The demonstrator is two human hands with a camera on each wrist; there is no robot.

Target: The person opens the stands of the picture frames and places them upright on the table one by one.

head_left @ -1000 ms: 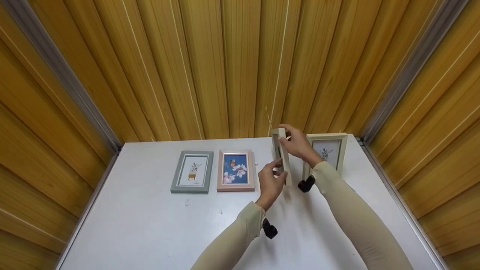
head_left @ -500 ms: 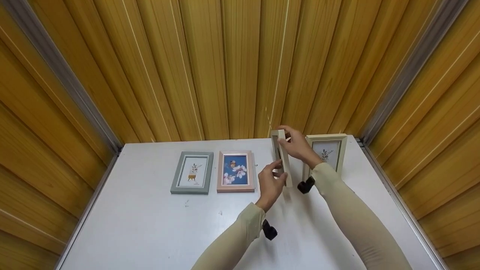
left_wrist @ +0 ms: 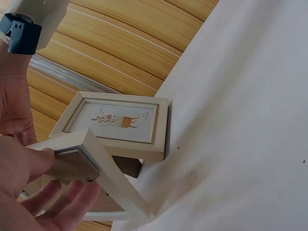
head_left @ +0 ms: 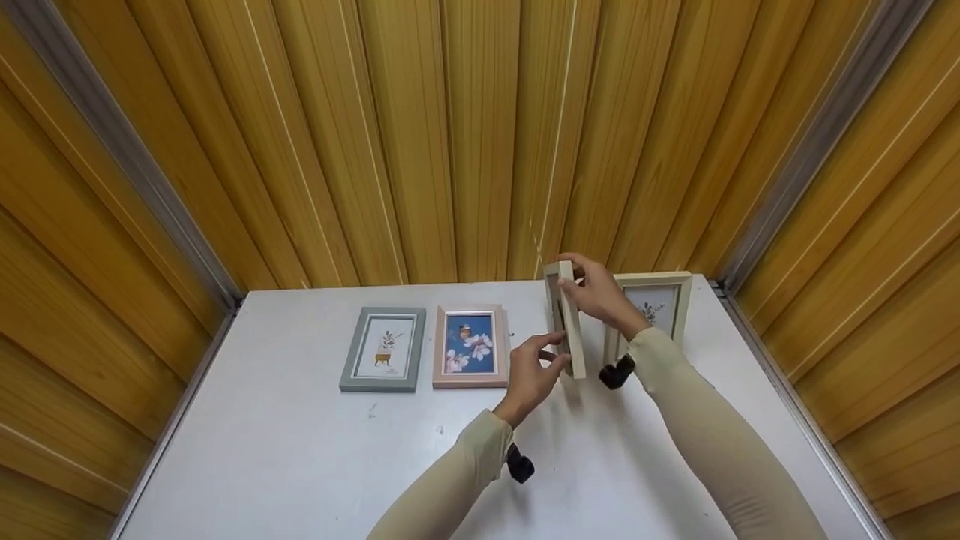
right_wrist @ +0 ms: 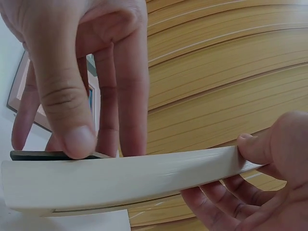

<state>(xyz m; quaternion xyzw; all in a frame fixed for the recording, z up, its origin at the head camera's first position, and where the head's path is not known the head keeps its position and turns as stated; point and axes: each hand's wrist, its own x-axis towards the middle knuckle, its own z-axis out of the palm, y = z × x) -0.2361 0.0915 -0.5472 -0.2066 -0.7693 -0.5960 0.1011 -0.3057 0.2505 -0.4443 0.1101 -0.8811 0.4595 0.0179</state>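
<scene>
A cream picture frame [head_left: 571, 322] is held upright and nearly edge-on over the white table. My right hand [head_left: 600, 289] grips its upper end, the thumb on one side and the fingers on the other. At the lower end my left hand [head_left: 531, 375] pinches the brown back stand flap [left_wrist: 72, 166], thumb on top and fingers curled beneath. In the right wrist view, the flap shows as a dark strip along the frame's edge under the left thumb. Just right of it, a second cream frame [head_left: 651, 296] with a potted-plant picture stands upright, partly behind my right forearm.
To the left, a pink frame [head_left: 470, 380] with a blossom picture and a grey-green frame [head_left: 349, 360] with a plant picture rest on the white table [head_left: 300, 465]. Wood-patterned walls [head_left: 480, 150] enclose the table's back and sides.
My left hand has shifted slightly left and down, its thumb and fingers sitting closer to the frame's back edge. My right hand keeps its grip on the upper end.
</scene>
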